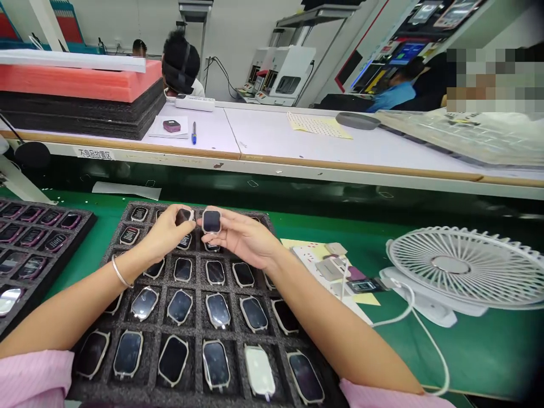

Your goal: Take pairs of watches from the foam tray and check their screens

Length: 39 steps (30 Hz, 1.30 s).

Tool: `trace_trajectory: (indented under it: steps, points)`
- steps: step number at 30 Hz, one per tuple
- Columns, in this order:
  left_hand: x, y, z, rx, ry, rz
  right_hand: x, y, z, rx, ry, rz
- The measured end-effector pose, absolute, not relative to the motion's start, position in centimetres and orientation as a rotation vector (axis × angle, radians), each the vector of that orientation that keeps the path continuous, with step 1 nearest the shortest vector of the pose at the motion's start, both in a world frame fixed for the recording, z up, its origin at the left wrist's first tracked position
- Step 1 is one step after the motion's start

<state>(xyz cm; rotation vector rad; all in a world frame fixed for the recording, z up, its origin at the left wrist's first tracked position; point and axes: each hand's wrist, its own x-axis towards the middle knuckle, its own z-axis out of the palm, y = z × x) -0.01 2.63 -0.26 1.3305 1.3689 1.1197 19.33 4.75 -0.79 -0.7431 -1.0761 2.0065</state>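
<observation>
The right hand (242, 235) pinches a silver watch case (211, 221) in its fingertips, just beyond and left of the palm, with the screen facing the camera and the long axis upright. The left hand (165, 232) is closed on a darker watch case (183, 215) just beside the first. Both are held above the far rows of the foam tray (198, 285).

The foam tray (198, 319) is black; its watch cases (218, 310) are dark-faced, silver-rimmed; the mat (488, 345) is green; at four o'clock the fan (459, 266) is white; at ten o'clock the foam slab (80, 82) is salmon-pink.
</observation>
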Motion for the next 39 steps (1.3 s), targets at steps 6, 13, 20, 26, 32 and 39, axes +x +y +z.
trace_trajectory:
  steps: [6, 13, 20, 26, 32, 39]
  points:
    - [-0.4, 1.8, -2.0, 1.613, 1.442, 1.076, 18.9, 3.6, -2.9, -0.72, -1.034, 2.087]
    - [-0.4, 1.2, -2.9, 1.671, 1.462, 0.952, 19.1, 3.2, -4.8, -0.661, -1.114, 2.091]
    - [-0.1, 0.8, -3.0, 1.578, 1.453, 0.988, 19.3, 2.7, -4.6, -0.554, -1.063, 2.152]
    - [0.0, 0.5, -3.0, 1.556, 1.428, 1.024, 19.2, 2.7, -4.4, -0.493, -1.032, 2.158]
    - [0.1, 0.2, -2.8, 1.57, 1.42, 1.047, 19.2, 2.5, -4.3, -0.49, -1.038, 2.15]
    - [0.3, 0.2, -2.5, 1.548, 1.375, 1.066, 19.2, 2.5, -4.3, -0.464, -1.097, 2.144]
